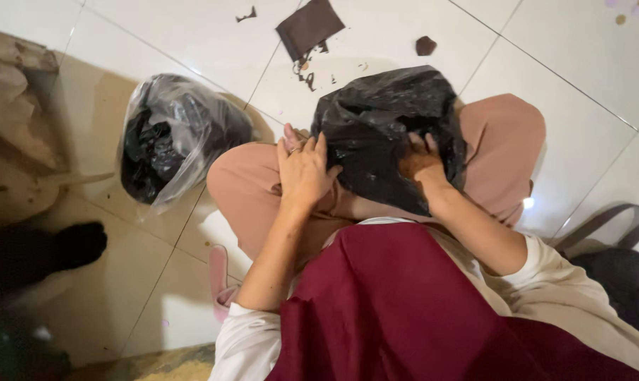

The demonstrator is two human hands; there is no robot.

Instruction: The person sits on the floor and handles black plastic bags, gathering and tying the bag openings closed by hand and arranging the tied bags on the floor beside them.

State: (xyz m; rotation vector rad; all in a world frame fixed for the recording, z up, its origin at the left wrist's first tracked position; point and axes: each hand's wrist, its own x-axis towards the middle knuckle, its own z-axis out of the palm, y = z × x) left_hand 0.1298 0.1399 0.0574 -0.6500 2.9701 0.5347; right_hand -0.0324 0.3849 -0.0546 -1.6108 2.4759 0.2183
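Black plastic bag (376, 127) between both hands' grip

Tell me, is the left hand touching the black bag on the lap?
Touching. The head view shows the left hand pressed flat against the side of the black bag, fingers lying on the plastic with no gap.

Long maroon headscarf (404, 310) draped down front, smooth unpatterned cloth, broad folds. Cream long-sleeved top beneath; left sleeve (245, 342) and right sleeve (545, 271) both pushed up above elbows, cuffs bunched, forearms bare. Loose dusty-pink trousers (506, 148), plain fabric, soft creases over knees. Pink slipper (219, 279) on one foot, rounded toe. Left hand (303, 171) bare, ring on one finger; right hand (420, 164) bare.
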